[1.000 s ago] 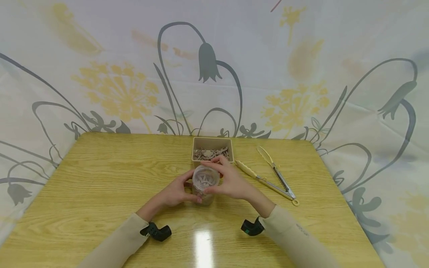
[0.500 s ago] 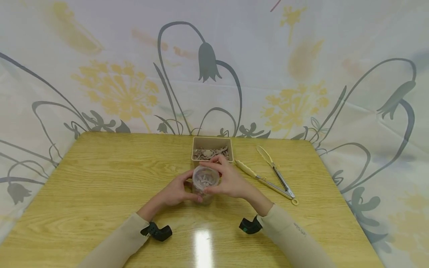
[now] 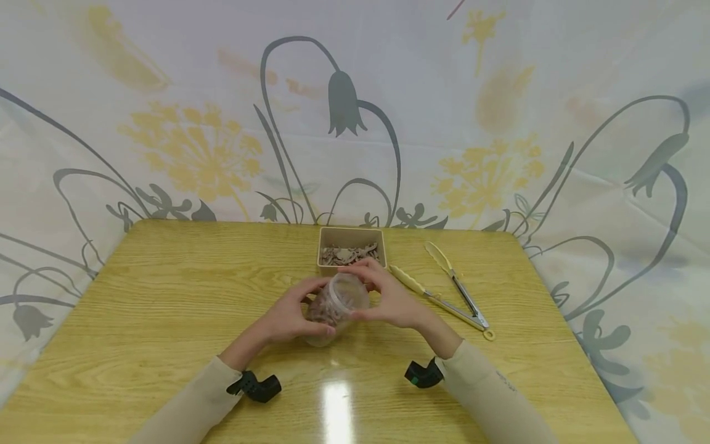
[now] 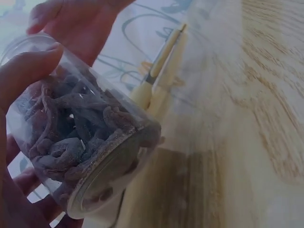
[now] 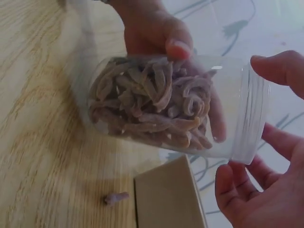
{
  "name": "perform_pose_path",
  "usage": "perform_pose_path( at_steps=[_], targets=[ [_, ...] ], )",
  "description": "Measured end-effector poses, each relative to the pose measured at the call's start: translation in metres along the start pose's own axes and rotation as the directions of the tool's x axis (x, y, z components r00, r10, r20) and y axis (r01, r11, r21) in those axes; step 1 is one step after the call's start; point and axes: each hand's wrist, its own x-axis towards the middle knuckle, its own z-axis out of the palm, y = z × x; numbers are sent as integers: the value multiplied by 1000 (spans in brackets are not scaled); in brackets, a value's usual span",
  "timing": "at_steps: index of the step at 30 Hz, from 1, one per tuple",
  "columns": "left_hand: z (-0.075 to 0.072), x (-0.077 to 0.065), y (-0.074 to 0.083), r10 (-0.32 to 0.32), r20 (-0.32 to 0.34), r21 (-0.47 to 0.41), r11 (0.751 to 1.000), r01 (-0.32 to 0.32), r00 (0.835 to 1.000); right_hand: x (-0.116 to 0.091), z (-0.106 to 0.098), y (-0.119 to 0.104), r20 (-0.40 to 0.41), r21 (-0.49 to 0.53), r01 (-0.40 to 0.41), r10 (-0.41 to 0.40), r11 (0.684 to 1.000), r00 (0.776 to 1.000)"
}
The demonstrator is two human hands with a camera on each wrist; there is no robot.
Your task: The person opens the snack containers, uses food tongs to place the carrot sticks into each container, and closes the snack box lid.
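Observation:
A clear plastic jar [image 3: 323, 313] with greyish-brown dried strips inside is tilted, its top towards the right. My left hand [image 3: 285, 317] grips the jar's body, with the thumb on the near side and fingers behind it. At the top end, my right hand [image 3: 391, 302] holds the clear ribbed lid [image 5: 251, 118] between thumb and fingers. The strips fill most of the jar [image 5: 152, 104] in the right wrist view. In the left wrist view the jar's round base [image 4: 114, 175] points down towards the table.
Just behind the jar stands a beige box [image 3: 352, 237] with similar strips. Yellow-tipped metal tongs [image 3: 410, 282] lie spread on the wooden table [image 3: 194, 296] to the right. One small strip piece [image 5: 115, 197] lies beside the box. A flower-patterned cloth [image 3: 222, 92] hangs behind.
The jar has gone from upright to tilted, its top leaning right and its base swinging left. Both hands moved with it, the right one slightly to the right.

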Motion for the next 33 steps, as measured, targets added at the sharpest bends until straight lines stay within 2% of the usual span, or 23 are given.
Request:
perform_pose_path(
  at_steps=[7, 17, 21, 24, 28, 33],
  targets=[
    [-2, -1, 11, 4, -6, 73, 997, -4, 1000, -4, 0, 10, 3, 96, 58, -59, 994, 998],
    [-2, -1, 16, 1, 1, 105, 994, -1, 1000, -6, -4, 9, 35, 136, 116, -121, 984, 992],
    [-1, -1, 18, -1, 2, 117, 993, 0, 1000, -8, -5, 8, 53, 126, 91, -99, 988, 994],
    [0, -1, 19, -15, -15, 139, 990, 17, 1000, -8, -5, 9, 49, 64, 79, -82, 995, 995],
    [4, -1, 18, -32, -56, 176, 984, 41, 998, -8, -3, 15, 3, -24, 29, -29, 999, 1000],
    [9, -1, 15, -48, -89, 180, 982, 64, 995, -8, 3, 22, -63, -56, -73, 69, 996, 996]
  ],
)
